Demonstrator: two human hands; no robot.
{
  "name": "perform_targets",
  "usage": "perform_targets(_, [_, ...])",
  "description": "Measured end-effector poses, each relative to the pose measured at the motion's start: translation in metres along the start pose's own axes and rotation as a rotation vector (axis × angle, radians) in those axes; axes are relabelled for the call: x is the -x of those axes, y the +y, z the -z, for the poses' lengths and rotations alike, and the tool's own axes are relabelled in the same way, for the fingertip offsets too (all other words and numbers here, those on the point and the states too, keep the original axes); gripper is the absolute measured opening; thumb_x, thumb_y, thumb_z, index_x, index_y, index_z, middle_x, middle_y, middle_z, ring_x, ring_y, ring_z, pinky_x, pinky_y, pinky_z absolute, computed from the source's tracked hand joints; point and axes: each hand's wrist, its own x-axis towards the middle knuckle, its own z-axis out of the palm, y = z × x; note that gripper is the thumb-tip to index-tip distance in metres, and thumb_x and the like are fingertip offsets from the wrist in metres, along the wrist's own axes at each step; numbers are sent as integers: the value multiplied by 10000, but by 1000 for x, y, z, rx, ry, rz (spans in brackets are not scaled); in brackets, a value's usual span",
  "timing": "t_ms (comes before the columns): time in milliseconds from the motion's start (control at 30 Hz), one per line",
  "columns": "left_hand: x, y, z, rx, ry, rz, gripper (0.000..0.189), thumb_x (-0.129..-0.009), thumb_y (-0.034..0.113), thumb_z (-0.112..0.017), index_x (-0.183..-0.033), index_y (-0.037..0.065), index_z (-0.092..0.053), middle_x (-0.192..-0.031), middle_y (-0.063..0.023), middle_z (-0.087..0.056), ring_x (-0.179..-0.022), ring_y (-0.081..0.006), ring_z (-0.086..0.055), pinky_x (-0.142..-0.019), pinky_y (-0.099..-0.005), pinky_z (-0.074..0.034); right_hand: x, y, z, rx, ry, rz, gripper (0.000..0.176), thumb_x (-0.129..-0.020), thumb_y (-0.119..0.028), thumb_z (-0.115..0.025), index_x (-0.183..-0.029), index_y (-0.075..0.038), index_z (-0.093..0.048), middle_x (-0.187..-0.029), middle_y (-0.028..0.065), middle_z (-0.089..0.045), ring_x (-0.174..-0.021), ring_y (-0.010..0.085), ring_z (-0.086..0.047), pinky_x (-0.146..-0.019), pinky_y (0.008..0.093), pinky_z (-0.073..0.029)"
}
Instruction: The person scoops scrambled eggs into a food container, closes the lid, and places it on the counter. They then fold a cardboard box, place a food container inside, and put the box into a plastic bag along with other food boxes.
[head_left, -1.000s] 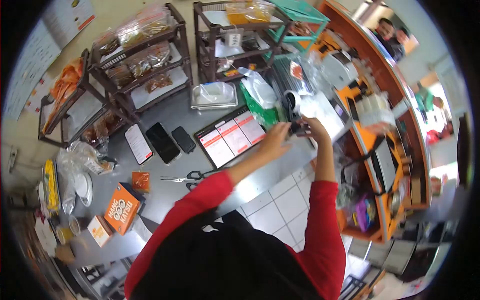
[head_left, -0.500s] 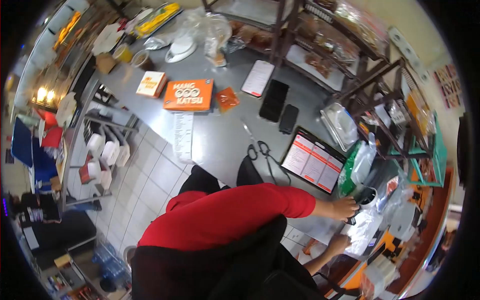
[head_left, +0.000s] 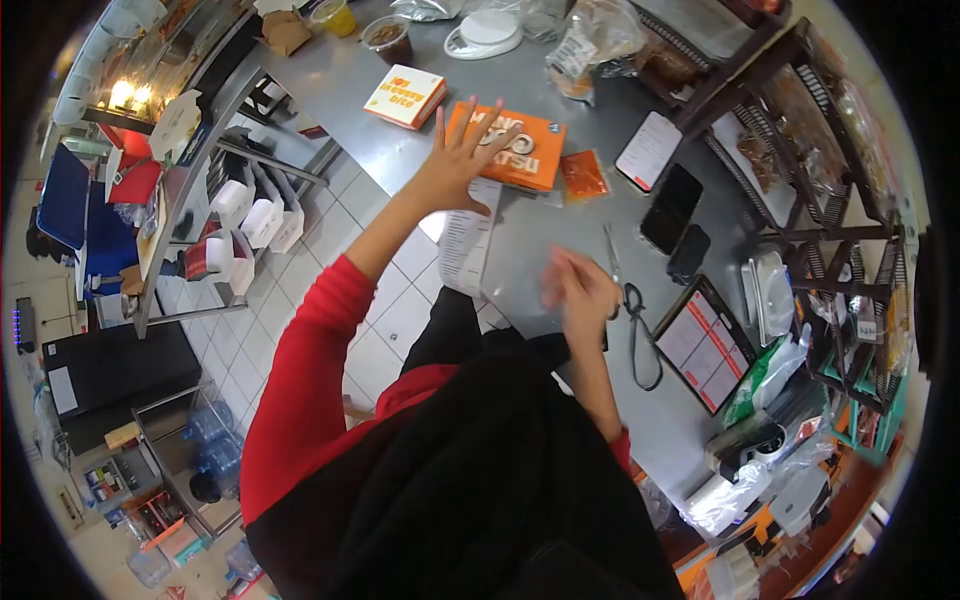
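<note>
My left hand is spread with its fingers apart over the left part of an orange box lying on the steel table. A long white receipt hangs from beneath the box over the table's edge. My right hand, partly blurred, is above the table near the scissors, its fingers bent together; whether something is between them cannot be made out. Beside the orange box are a small white and orange box on the left and a red sauce packet on the right.
Two phones and a small black device lie behind the tablet. A white scale and sauce cups stand at the back. Racks line the right. Plastic bags lie near the right end.
Both hands have left the plastic bags at the right end. The left hand is now over the orange box, the right near the scissors. The view has shifted, with the table's things further right.
</note>
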Motion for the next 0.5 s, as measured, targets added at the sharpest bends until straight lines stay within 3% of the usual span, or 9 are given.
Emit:
perform_targets(67, [-7,-32,-33,110,90,-74,1059,-580,510,-756,-1445,227,-215,-1487,-166,-172,-1365,-424,-108,-1055,-618,-109,-40,17,-55,-20,-84,12,165,-849,-80,-633,-941,55,-662,-678,82,-631,-498,89,-534,-420,205,-394])
perform_targets(133, [-12,-48,-55,248,132,-144,930,-688,484,-683,-1442,191,-224,-1471,-191,-198,-1346,-441,-161,-1049,-618,-127,-69,36,-92,-104,1,58,175,-850,-82,-633,-964,47,-663,-686,79,-639,-494,92,-541,-419,199,-390])
perform_targets(267, [-8,-48,-65,225,163,-106,845,-743,445,-641,-1422,115,-262,-1450,-232,-208,-1331,-462,-172,-1043,-627,-125,-102,71,-122,-64,186,149,272,-829,-111,-662,-1070,13,-642,-693,73,-650,-496,101,-559,-425,213,-392])
perform_targets(367, [-8,-50,-68,296,174,-101,852,-737,459,-641,-1414,94,-275,-1450,-237,-203,-1331,-469,-163,-1033,-645,-122,-98,66,-123,416,325,132,352,-817,-173,-689,-1131,-30,-620,-702,54,-640,-458,91,-523,-396,192,-348])
perform_targets(400, [-9,-51,-68,288,150,-110,841,-746,468,-626,-1410,83,-281,-1452,-241,-192,-1333,-472,-152,-1024,-658,-121,-94,36,-130,827,401,5,456,-770,-261,-726,-1186,-122,-604,-785,28,-652,-578,98,-555,-516,254,-404])
perform_targets(500, [-9,-55,-68,408,171,-129,872,-732,357,-687,-1425,77,-239,-1463,-237,-152,-1329,-473,-141,-1035,-631,-131,-100,51,-108,1352,485,576,509,-737,-308,-722,-1219,-230,-580,-904,-5,-662,-766,153,-613,-780,381,-394])
